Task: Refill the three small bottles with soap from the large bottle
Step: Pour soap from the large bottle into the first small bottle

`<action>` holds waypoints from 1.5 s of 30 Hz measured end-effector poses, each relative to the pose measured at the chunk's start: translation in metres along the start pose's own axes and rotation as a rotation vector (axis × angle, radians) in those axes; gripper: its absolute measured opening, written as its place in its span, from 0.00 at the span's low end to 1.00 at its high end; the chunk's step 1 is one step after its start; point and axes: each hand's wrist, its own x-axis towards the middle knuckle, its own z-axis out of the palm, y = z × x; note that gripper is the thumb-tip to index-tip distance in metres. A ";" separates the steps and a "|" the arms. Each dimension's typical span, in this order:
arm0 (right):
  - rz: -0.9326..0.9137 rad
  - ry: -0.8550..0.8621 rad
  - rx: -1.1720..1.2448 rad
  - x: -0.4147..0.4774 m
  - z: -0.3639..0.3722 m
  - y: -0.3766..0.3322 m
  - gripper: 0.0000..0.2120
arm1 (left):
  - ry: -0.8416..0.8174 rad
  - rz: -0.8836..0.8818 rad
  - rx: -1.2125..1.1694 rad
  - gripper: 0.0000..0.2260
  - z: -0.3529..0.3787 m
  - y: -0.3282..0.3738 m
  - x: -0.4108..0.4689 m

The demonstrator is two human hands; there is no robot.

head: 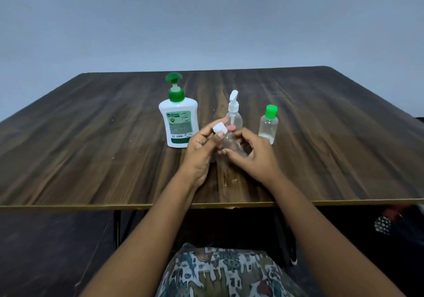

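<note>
While scanning L to R across dark wood table (91,150): large white soap bottle (179,122) w/ green pump, upright, left of centre. Next, left hand (202,150), fingers curled, pinching white cap (219,129) at fingertips. Just beside it, right hand (250,154), partly closed round clear small bottle (231,144), tilted, held above table between both hands. Behind hands, clear pump bottle (234,115) w/ white pump, upright. Further right, green-capped bottle (269,124), upright, a little clear liquid at bottom, apart from hands.
</note>
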 end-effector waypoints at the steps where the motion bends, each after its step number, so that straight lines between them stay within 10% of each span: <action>1: -0.015 0.011 0.001 0.000 0.000 0.001 0.15 | 0.036 -0.004 -0.005 0.11 0.000 0.000 0.000; 17: -0.124 0.207 -0.389 -0.006 0.003 -0.005 0.17 | 0.446 0.274 0.113 0.11 -0.001 0.001 -0.003; 24: -0.173 0.174 -0.420 -0.006 0.004 -0.006 0.18 | 0.233 0.272 0.270 0.14 0.002 -0.006 -0.004; 45: -0.240 0.179 -0.397 -0.003 0.004 -0.005 0.14 | 0.873 0.250 0.844 0.13 -0.047 0.042 -0.011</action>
